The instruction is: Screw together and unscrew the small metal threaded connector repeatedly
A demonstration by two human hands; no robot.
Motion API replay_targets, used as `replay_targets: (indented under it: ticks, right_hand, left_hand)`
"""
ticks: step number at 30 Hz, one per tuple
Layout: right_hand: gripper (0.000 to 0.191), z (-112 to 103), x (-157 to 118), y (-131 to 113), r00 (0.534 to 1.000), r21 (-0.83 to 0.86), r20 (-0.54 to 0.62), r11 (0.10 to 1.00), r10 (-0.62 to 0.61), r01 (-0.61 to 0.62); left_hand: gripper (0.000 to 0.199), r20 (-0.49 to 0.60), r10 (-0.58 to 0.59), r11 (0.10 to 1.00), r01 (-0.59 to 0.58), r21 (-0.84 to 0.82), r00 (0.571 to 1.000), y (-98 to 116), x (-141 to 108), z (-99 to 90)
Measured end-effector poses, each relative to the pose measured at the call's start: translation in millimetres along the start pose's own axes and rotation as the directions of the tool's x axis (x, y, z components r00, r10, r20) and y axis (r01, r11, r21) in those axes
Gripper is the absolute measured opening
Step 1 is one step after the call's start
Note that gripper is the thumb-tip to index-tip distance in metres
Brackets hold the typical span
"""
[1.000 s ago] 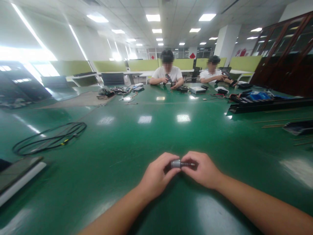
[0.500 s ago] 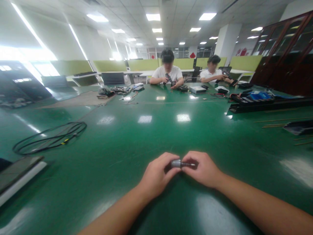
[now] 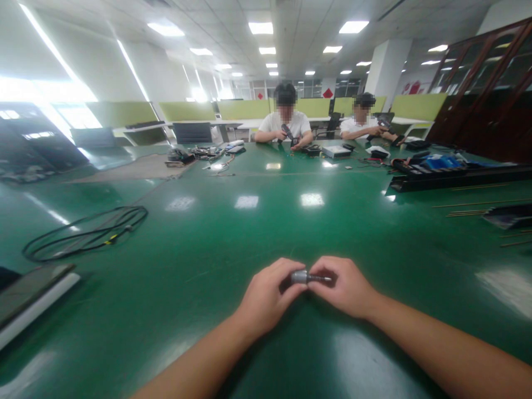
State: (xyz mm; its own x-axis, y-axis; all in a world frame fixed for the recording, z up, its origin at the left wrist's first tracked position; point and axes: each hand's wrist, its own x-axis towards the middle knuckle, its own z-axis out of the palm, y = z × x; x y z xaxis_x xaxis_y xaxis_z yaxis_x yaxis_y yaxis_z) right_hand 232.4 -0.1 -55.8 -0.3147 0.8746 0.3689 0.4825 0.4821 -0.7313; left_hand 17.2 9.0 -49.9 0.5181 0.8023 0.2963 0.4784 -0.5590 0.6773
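Note:
Low over the green table (image 3: 199, 310), my left hand (image 3: 264, 299) pinches a small grey metal cylinder (image 3: 298, 277) between thumb and fingers. A thin, dark, ridged shaft (image 3: 319, 279) sticks out of the cylinder's right end and narrows to a bright tip. My right hand (image 3: 347, 288) is closed around this shaft near the cylinder, with thumb and fingertips almost touching it. The whole piece lies level, pointing right. The cylinder's left end is partly hidden by my left fingers, and its exact kind is too small to make out.
A coiled black cable (image 3: 85, 235) lies to the left, behind a dark flat device (image 3: 35, 299). Black channel pieces (image 3: 453, 180) and thin brass-coloured rods (image 3: 465, 213) are at the right. Two people (image 3: 285, 124) sit across the table, each with a tool in hand.

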Motion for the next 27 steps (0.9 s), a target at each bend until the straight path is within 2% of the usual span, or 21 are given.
replay_targets:
  ticks: [8,27]
  right_hand:
    - [0.004,-0.4,0.0,0.1,0.999,-0.019,-0.009,0.999,0.038,-0.038]
    - [0.003,-0.7,-0.2,0.0,1.0,-0.034,-0.013,0.999,0.028,-0.028]
  left_hand:
    - [0.024,-0.022,-0.01,1.0,0.009,-0.024,1.0,-1.2,1.1,1.0]
    - [0.024,-0.031,-0.007,1.0,0.007,-0.003,1.0,0.0,1.6,0.1]
